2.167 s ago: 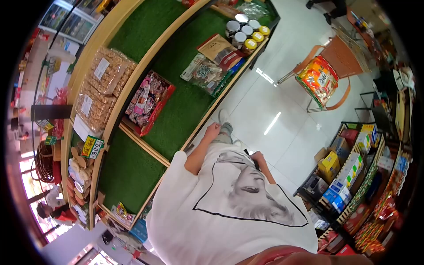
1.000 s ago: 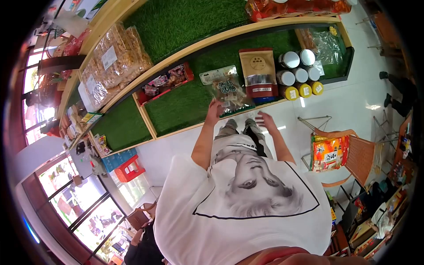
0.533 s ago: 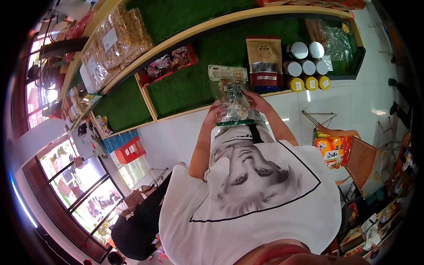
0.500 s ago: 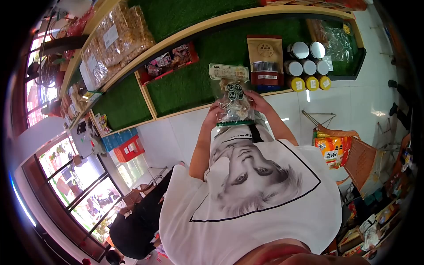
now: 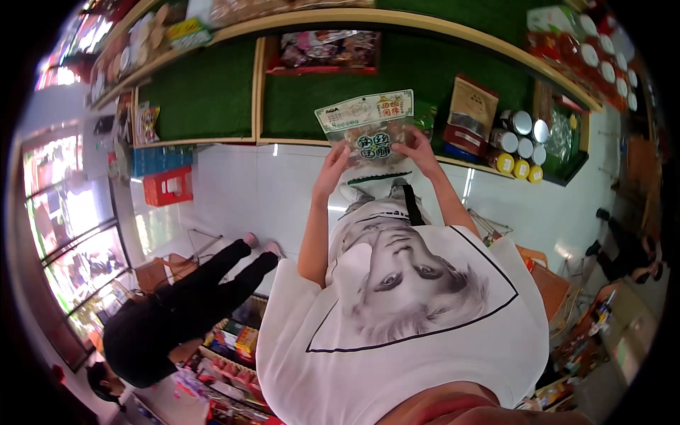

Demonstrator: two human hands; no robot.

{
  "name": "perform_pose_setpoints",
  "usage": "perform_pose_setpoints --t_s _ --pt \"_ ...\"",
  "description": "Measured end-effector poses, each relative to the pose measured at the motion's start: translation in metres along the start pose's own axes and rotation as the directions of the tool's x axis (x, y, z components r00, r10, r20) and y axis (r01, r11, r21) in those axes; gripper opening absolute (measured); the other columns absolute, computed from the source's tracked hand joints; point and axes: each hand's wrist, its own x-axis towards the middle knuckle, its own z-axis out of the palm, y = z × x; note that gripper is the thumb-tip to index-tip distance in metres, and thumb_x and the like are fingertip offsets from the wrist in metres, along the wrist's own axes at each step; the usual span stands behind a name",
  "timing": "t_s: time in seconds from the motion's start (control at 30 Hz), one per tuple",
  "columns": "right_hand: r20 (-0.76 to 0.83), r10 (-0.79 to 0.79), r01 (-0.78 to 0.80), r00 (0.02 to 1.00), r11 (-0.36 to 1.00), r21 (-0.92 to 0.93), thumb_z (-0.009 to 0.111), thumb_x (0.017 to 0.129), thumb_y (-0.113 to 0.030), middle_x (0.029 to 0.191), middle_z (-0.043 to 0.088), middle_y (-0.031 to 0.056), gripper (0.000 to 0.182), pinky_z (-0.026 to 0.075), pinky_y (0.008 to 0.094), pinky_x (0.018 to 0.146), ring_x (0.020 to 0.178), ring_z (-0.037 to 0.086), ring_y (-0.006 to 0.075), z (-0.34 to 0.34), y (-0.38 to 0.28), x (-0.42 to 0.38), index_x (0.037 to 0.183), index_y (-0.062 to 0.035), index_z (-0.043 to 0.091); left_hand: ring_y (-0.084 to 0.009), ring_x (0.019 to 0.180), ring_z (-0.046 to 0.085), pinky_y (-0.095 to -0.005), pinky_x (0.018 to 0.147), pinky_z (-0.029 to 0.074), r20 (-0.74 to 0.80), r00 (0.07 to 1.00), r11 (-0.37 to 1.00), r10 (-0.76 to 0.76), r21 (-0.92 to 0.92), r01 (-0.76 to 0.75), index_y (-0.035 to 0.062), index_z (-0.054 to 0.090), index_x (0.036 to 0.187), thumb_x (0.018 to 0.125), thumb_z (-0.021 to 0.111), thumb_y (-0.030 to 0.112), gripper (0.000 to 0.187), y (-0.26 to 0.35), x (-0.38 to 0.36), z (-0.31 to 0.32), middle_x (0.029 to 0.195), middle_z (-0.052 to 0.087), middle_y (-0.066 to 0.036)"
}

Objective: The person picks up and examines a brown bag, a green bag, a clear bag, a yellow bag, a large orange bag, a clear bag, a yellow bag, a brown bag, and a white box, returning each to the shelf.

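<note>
A clear plastic snack bag (image 5: 370, 145) with a cream printed header and dark round characters is held in front of me, over the shelf's front edge. My left hand (image 5: 334, 167) grips its left side, thumb on the front. On its right side my right hand (image 5: 421, 154) is closed too, thumb pressed against the front. The fingers behind the bag are mostly hidden. Through the plastic, pale brown contents show faintly. Right of the bag, a brown pouch (image 5: 470, 115) stands on the shelf.
A shelf lined with green turf (image 5: 198, 92) runs ahead, holding a red box of wrapped snacks (image 5: 329, 53) and several jars (image 5: 523, 122). A red crate (image 5: 168, 186) sits at left. A person in black (image 5: 163, 319) is behind on the left; another person (image 5: 630, 241) is at far right.
My view has turned leftward, and the pouch and jars now appear farther right. The bag has tilted and its header is seen more broadly. Both hands still hold it.
</note>
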Motion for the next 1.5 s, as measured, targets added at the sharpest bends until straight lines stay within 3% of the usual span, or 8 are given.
perform_pose_setpoints --t_s 0.3,0.6,0.87,1.1,1.2,1.3,1.33,1.5 --pt "0.245 -0.12 0.189 0.962 0.939 -0.286 0.07 0.084 -0.012 0.103 0.059 0.0011 0.04 0.043 0.0211 0.08 0.091 0.052 0.0068 0.178 0.012 0.018 0.119 0.0011 0.055 -0.0111 0.102 0.056 -0.0262 0.088 0.044 -0.298 0.931 0.974 0.213 -0.011 -0.226 0.0018 0.048 0.132 0.101 0.042 0.035 0.046 0.003 -0.083 -0.128 0.113 0.061 -0.002" --pt "0.496 -0.015 0.222 0.868 0.906 -0.361 0.065 0.088 -0.013 0.111 0.061 0.0072 0.037 0.044 0.027 0.088 0.1 0.056 0.0124 0.361 0.038 0.063 0.121 0.0016 0.055 -0.0093 0.101 0.052 -0.025 0.092 0.04 -0.601 0.712 0.894 0.363 0.009 -0.448 0.0019 0.05 0.132 0.099 0.049 0.031 0.044 0.039 -0.187 -0.241 0.114 0.059 -0.001" --pt "0.709 0.197 0.186 0.677 0.886 -0.424 0.061 0.091 -0.013 0.116 0.061 0.011 0.037 0.043 0.0281 0.092 0.107 0.056 0.0166 0.488 0.059 0.029 0.122 0.0049 0.054 -0.0111 0.103 0.053 -0.0287 0.093 0.042 -0.838 0.505 0.852 0.205 -0.101 -0.513 0.0059 0.052 0.132 0.098 0.05 0.032 0.043 0.012 -0.288 -0.273 0.119 0.059 -0.002" --pt "0.865 0.327 0.136 0.38 0.906 -0.402 0.059 0.092 -0.014 0.112 0.061 0.0091 0.031 0.043 0.0263 0.09 0.103 0.056 0.0149 0.565 0.067 0.009 0.118 0.0036 0.056 -0.0097 0.106 0.051 -0.0276 0.094 0.041 -0.96 0.273 0.825 0.063 -0.104 -0.555 0.007 0.054 0.13 0.097 0.052 0.03 0.04 0.049 -0.364 -0.252 0.119 0.059 -0.001" --pt "0.909 0.364 0.16 0.203 0.903 -0.398 0.058 0.093 -0.015 0.111 0.061 0.0082 0.032 0.043 0.0264 0.089 0.101 0.056 0.0138 0.615 0.081 0.049 0.119 0.0031 0.055 -0.0097 0.107 0.051 -0.0272 0.094 0.041 -0.992 0.098 0.85 0.083 0.019 -0.527 0.0069 0.054 0.13 0.097 0.051 0.032 0.041 0.059 -0.343 -0.273 0.12 0.059 -0.002" --pt "0.918 0.397 0.138 0.005 0.909 -0.393 0.059 0.093 -0.017 0.106 0.061 0.0059 0.03 0.043 0.0251 0.085 0.096 0.055 0.0118 0.677 0.089 0.055 0.117 0.0021 0.057 -0.0098 0.106 0.052 -0.0268 0.093 0.042 -0.993 -0.118 0.806 0.008 0.076 -0.587 0.0066 0.053 0.131 0.097 0.05 0.034 0.043 0.063 -0.337 -0.282 0.118 0.06 -0.002" --pt "0.906 0.42 0.149 -0.048 0.9 -0.41 0.06 0.093 -0.016 0.107 0.061 0.0068 0.031 0.043 0.0259 0.086 0.097 0.056 0.0127 0.671 0.08 0.001 0.117 0.0025 0.056 -0.01 0.106 0.053 -0.0269 0.093 0.042 -0.99 -0.136 0.793 -0.037 0.054 -0.607 0.0061 0.052 0.131 0.097 0.05 0.034 0.044 0.051 -0.378 -0.244 0.118 0.06 -0.002" --pt "0.794 0.5 0.252 -0.347 0.865 -0.434 0.063 0.09 -0.017 0.107 0.062 0.0096 0.033 0.043 0.0274 0.087 0.097 0.056 0.0146 0.726 0.105 0.015 0.115 0.0041 0.057 -0.0112 0.107 0.053 -0.0272 0.093 0.043 -0.938 -0.302 0.719 -0.171 0.09 -0.689 0.0027 0.047 0.134 0.097 0.05 0.035 0.048 0.037 -0.362 -0.246 0.12 0.057 -0.003"
